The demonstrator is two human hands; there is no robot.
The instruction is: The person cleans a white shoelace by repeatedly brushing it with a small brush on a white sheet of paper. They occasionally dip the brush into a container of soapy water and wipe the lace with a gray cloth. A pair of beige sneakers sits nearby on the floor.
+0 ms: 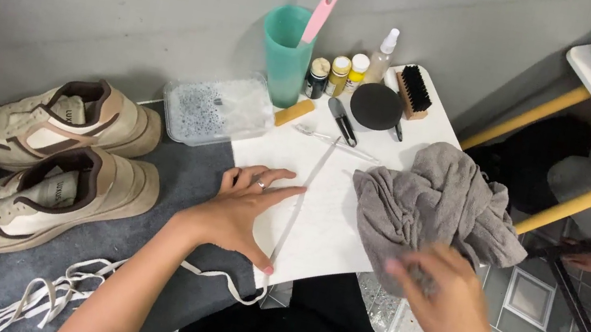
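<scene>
So I'm looking down at a small white table (pixel 332 236) shoved against a grey wall, with a dark grey mat (pixel 159 263) running off its left edge. Biggest things on the mat are a pair of cream-and-brown sneakers (pixel 55 166), laces out, sitting side by side at the far left. On the table's right edge there's a crumpled grey cloth (pixel 437 202), bunched up and hanging a bit over the side. My right hand (pixel 447 311) is at its near corner, blurry, so I can't tell if it's actually gripping the fabric. My left hand (pixel 244 209) lies flat with fingers spread, pressing down on a white shoelace (pixel 300 207) stretched straight across the table's middle. Along the back edge: a clear tub of soapy water (pixel 217 109), a teal cup (pixel 286 52) with a pink brush (pixel 324 3) in it, a round black sponge (pixel 376 106), a wooden brush (pixel 412 91), some little bottles (pixel 338 76).
</scene>
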